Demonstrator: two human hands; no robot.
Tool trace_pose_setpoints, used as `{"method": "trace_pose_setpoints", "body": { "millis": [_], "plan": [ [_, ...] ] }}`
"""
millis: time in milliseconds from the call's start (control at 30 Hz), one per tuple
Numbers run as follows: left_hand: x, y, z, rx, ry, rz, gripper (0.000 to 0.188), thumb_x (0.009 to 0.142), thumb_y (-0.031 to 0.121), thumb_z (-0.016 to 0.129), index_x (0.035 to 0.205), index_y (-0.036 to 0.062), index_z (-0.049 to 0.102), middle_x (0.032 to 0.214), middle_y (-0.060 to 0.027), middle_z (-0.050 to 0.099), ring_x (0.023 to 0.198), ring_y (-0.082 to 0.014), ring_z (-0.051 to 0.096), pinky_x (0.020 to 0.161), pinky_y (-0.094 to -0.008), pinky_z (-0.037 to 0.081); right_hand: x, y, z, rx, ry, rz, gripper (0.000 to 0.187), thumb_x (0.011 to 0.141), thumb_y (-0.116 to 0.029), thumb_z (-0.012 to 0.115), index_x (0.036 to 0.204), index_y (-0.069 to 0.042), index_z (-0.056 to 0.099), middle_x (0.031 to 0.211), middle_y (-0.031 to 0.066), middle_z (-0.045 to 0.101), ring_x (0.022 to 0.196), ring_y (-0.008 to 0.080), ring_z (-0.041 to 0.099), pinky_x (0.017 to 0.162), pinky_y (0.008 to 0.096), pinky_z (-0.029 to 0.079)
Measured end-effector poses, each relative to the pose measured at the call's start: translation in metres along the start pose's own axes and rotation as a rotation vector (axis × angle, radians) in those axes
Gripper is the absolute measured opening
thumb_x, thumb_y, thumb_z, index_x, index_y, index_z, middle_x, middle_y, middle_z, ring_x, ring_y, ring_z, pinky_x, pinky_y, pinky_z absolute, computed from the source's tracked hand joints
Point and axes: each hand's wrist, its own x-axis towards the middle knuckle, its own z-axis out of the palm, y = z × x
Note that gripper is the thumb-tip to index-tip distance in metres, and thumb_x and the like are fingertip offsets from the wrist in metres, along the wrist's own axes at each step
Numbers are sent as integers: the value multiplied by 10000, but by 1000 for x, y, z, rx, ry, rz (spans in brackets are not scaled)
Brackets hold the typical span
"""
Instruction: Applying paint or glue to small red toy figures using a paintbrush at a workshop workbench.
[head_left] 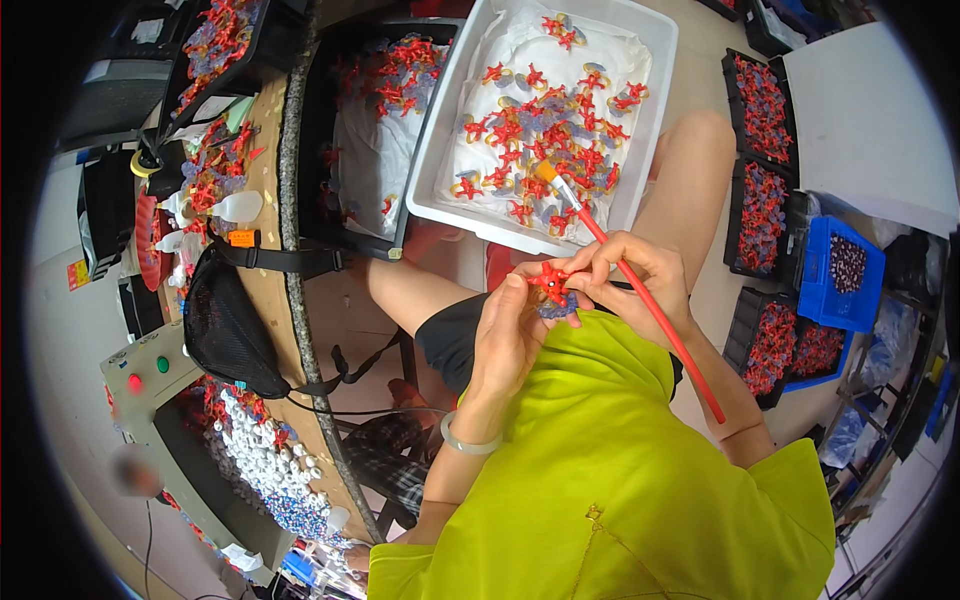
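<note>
My left hand (503,335) is closed, its fingers and thumb pinching a small red plastic figure (551,284) with a translucent purple part at its underside. My right hand (643,273) is closed around a paintbrush with a long red handle (668,328), bristles pointing up and away over the tray. Right fingertips also meet the figure's right side, so both hands are at it in front of my chest. Just beyond, a white plastic tray (424,185) lined with white sheeting carries many similar red figures (545,115) with purple and amber translucent parts.
A black bin (381,243) with more figures stands left of the tray. A wooden bench (268,130) along the left bears a black mesh bag (228,325), white squeeze bottles (238,207) and heaped small parts. Filled black crates (733,215) and a blue crate (823,310) line the right.
</note>
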Motion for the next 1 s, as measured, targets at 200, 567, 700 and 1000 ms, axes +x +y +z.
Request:
{"method": "trace_pose_setpoints", "body": {
  "millis": [200,567,700,1000],
  "plan": [
    [31,-9,-17,10,97,55,632,975,429,395,1438,32,229,1465,-126,257,1294,-255,351,1004,-433,388,16,6,-13,-318,218,-206,147,797,74,642,906,-4,581,1025,117,639,996,170,596,890,285,451],
    [200,91,-225,1152,718,658,247,842,97,540,1051,-23,594,930,-215,649,818,-342,642,734,-397,503,-2,0,-82,-319,515,-112,120,881,2,575,999,1,594,1014,95,649,931,107,595,832,225,450],
    [267,112,-271,1597,793,532,456,815,49,532,1264,47,457,1063,-267,587,995,-444,566,849,-478,460,-16,-2,-71,-283,506,-117,105,886,-10,554,985,0,589,989,120,654,842,103,588,782,235,468],
    [298,118,-288,1890,709,294,451,788,-25,552,1224,22,445,1236,-248,478,1090,-416,518,900,-453,464,-51,-6,-78,-279,630,1,75,866,-12,578,938,5,585,920,106,659,773,97,597,732,222,475]
  ]
}}
